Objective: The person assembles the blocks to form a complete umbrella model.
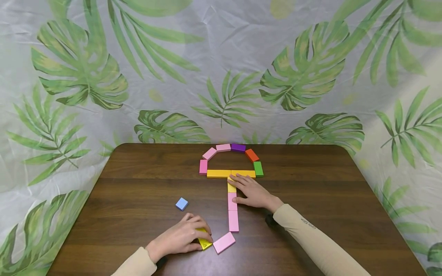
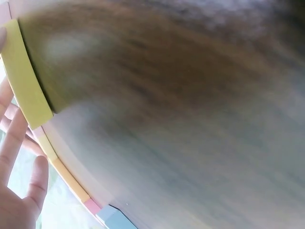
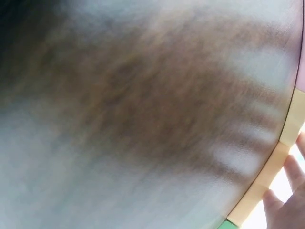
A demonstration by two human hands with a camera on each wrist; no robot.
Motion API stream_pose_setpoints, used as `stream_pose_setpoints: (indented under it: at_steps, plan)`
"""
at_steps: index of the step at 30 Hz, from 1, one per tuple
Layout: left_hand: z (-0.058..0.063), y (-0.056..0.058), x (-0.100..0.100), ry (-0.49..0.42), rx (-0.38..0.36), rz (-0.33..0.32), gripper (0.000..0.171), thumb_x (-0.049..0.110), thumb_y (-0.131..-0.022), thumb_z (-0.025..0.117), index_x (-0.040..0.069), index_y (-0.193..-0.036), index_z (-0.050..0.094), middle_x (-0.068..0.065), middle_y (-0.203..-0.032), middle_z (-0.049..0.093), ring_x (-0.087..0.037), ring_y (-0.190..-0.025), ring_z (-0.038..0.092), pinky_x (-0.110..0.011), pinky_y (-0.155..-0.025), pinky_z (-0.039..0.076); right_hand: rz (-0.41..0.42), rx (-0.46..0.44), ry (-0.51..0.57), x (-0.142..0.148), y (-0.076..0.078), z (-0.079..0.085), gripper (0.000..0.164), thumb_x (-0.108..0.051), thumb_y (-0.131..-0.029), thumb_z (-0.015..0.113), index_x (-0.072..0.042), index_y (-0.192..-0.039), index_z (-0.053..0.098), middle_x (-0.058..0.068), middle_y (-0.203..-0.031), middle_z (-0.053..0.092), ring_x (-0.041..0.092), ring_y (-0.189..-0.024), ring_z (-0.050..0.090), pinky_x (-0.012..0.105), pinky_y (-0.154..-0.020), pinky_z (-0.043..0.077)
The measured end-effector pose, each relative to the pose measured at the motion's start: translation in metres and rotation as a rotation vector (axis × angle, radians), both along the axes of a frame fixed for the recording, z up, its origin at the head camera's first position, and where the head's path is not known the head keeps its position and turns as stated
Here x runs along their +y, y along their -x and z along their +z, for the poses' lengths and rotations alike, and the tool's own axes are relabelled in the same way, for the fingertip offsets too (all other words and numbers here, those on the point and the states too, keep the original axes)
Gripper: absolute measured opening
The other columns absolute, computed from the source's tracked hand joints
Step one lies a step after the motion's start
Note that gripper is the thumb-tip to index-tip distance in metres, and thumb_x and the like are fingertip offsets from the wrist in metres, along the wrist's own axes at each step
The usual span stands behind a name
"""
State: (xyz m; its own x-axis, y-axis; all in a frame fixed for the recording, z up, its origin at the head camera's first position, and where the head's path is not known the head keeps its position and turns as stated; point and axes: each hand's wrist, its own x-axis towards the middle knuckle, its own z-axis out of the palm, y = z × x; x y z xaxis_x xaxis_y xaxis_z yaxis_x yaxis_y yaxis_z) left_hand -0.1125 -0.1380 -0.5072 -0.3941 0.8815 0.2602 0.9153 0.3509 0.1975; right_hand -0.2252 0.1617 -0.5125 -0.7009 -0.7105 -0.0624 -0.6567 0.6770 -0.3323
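My left hand [image 1: 186, 234] grips a yellow block [image 1: 206, 244] at the near side of the table, fingers over its top and thumb along its near side. One corner of that block lies right at a slanted pink block [image 1: 224, 242]. In the left wrist view the yellow block [image 2: 26, 76] shows its long face. My right hand [image 1: 253, 191] lies with fingers extended over the upper end of a column made of a pale yellow block [image 1: 231, 186] and pink blocks [image 1: 233, 221]. Its fingertips overlap the orange-yellow bar [image 1: 218, 174]; the thumb touches a pink block's edge.
Beyond the bar, an arch of pink, purple [image 1: 238, 148], red-orange [image 1: 252, 155] and green [image 1: 258, 168] blocks curves near the table's far edge. A small blue block [image 1: 181, 204] lies alone left of the column. Leaf-printed cloth [image 1: 224, 96] hangs behind the brown table [image 1: 310, 172].
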Motion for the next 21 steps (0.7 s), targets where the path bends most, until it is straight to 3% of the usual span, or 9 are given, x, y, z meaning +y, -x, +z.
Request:
stream_pose_setpoints:
  at_steps: [15, 21]
  plan:
    - [-0.0009, 0.0013, -0.0022, -0.003, -0.034, 0.026, 0.031, 0.031, -0.078, 0.077, 0.026, -0.108, 0.070, 0.013, -0.106, 0.060, -0.007, -0.104, 0.051, -0.037, -0.089, 0.035, 0.005, 0.010, 0.000, 0.0008, 0.0001, -0.0006, 0.073, -0.052, -0.094, 0.051, -0.014, -0.152, 0.029, 0.007, -0.156, 0.023, 0.028, -0.143, 0.015, 0.049, -0.113, 0.010]
    - [0.0033, 0.0048, -0.0070, -0.007, -0.092, 0.075, 0.034, 0.028, -0.079, 0.077, 0.024, -0.111, 0.069, 0.012, -0.108, 0.060, -0.009, -0.106, 0.052, -0.040, -0.090, 0.036, 0.002, 0.007, -0.001, 0.0002, -0.0004, -0.0005, 0.073, -0.052, -0.094, 0.051, -0.014, -0.152, 0.028, 0.007, -0.156, 0.024, 0.028, -0.143, 0.015, 0.049, -0.113, 0.010]
